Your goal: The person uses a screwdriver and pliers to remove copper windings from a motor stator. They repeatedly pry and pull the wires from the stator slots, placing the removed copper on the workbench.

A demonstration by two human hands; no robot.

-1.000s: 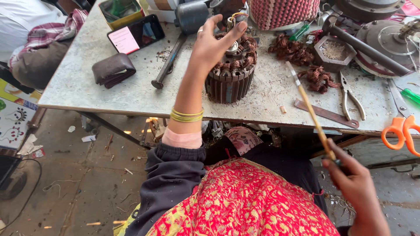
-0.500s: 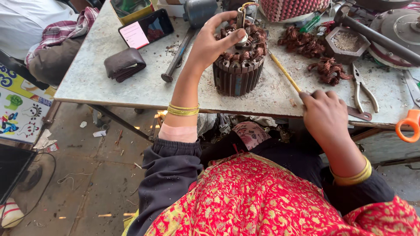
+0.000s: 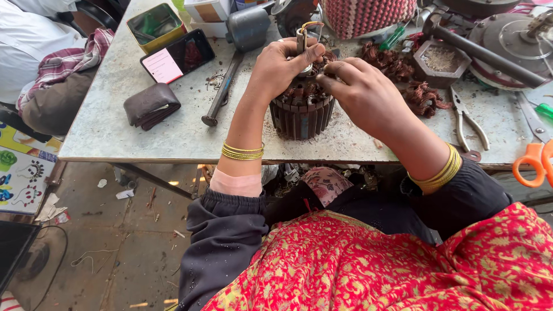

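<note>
Copper-wound stator [image 3: 301, 115] beneath both hands' fingers [image 3: 311, 55]

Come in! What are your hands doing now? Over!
Left hand pinching small metal piece atop motor stator. Right hand on stator's copper windings. Pliers, hammer lie apart; nothing blocking.

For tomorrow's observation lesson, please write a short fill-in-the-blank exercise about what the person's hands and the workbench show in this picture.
1. Both hands, the left hand and the right hand, rest on top of a dark ribbed motor ____.
2. The folded brown wallet lies to the ____ of the stator in the picture.
3. The scissors at the table's right edge have ____ handles.
4. Each wrist wears ____ bangles.

Missing words: stator; left; orange; gold
</note>
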